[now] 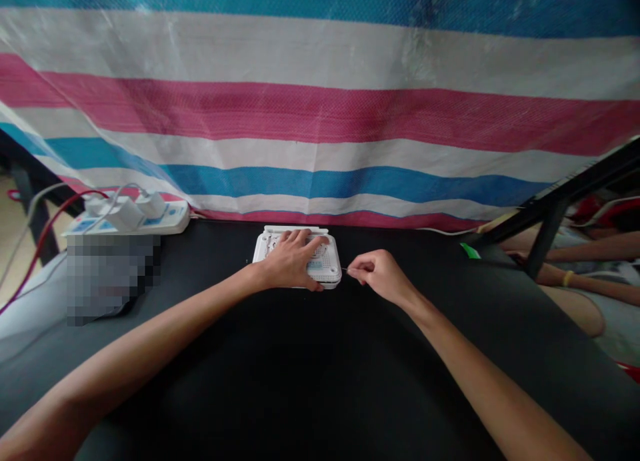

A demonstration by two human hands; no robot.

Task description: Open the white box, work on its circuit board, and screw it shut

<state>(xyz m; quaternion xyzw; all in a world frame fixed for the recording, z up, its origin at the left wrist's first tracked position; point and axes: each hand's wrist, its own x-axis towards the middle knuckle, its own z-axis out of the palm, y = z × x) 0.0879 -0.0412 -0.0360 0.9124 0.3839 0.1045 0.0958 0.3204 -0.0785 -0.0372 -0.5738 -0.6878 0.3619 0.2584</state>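
A small white plastic device (pixel 327 269) with a perforated casing lies on the black table (pixel 320 381) near its far edge. My left hand (pixel 291 261) rests flat on top of it, fingers spread across the casing and thumb along its front edge. My right hand (pixel 379 274) is just right of the device, fingers pinched together on something thin at the device's right side; I cannot make out what it is.
A white power strip (pixel 131 219) with plugged adapters and red and white cables sits at the back left. A striped tarp (pixel 320 114) hangs behind the table. A small green piece (pixel 469 250) lies at the right. Another person's arms (pixel 590 274) show at the far right.
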